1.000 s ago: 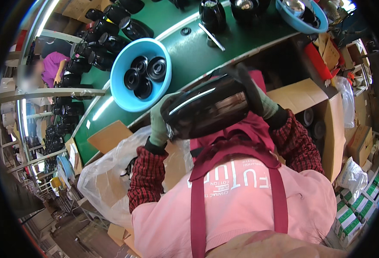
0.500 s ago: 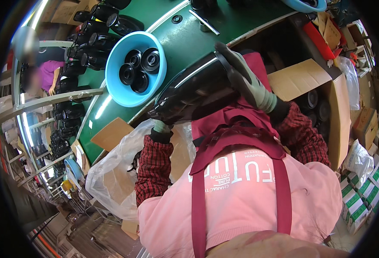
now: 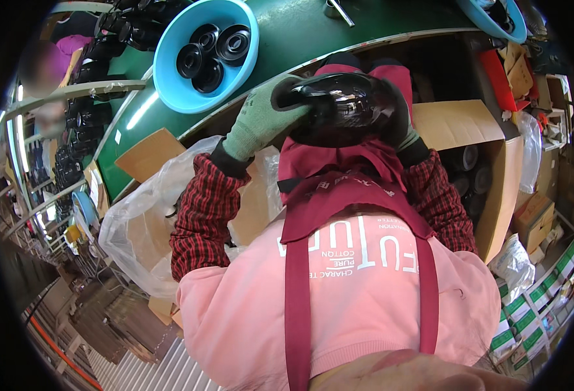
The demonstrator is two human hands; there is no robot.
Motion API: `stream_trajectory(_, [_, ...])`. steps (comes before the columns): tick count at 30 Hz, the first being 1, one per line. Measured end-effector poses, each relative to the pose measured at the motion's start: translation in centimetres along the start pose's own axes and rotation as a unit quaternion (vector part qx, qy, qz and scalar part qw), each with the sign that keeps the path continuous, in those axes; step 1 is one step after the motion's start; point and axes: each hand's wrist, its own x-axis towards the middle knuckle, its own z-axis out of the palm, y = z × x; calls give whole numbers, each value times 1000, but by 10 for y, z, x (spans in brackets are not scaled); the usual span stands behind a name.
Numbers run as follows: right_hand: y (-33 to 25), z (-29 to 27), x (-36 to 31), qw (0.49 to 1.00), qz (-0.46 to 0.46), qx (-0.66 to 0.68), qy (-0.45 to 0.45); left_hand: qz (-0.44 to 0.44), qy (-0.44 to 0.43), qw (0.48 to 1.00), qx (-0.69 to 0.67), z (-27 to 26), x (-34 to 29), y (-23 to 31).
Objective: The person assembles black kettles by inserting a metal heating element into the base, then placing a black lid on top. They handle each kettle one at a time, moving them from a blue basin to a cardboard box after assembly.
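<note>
Holding: left hand (image 3: 271,114) and right hand (image 3: 401,124), both gloved, closed on opposite ends of one black vessel (image 3: 340,107).
Left grip: thumb across the near face, dark-coated fingers curled at the left end.
Right grip: dark palm against the right end; fingertips hidden, finger spread cannot be told.
Vessel position: raised over the maroon apron (image 3: 365,171), on the wearer's side of the green bench (image 3: 293,32).
Vessel form: rounded, bulging body, seen foreshortened; right end lost in shadow.
Vessel finish: deep gloss black, mirror-like; broken white reflections across the upper face, darker underside.
Basin: light-blue basin (image 3: 168,79) on the bench, containing black ringed discs (image 3: 233,45).
Carton: open cardboard carton (image 3: 505,189) near the right forearm, dark round pieces inside.
</note>
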Motion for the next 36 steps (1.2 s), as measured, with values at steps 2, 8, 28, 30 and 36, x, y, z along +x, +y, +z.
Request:
stream_trajectory(2, [4, -3, -6, 945, -145, -292, -7, 48, 48, 993, -99, 17, -10, 13])
stream_trajectory(8, [8, -9, -4, 977, -105, -187, 2, 313, 185, 891, 274, 48, -22, 55])
stream_trajectory(28, [-134, -13, 5, 921, -105, -374, 16, 229, -48, 953, 192, 82, -32, -53])
stream_trajectory(30, [-131, -9, 12, 771, -158, -615, -44, 188, -6, 958, 216, 92, -19, -68])
stream_trajectory(36, [-62, -21, 35, 690, -153, -700, -101, 104, 126, 986, -28, 105, 15, -68])
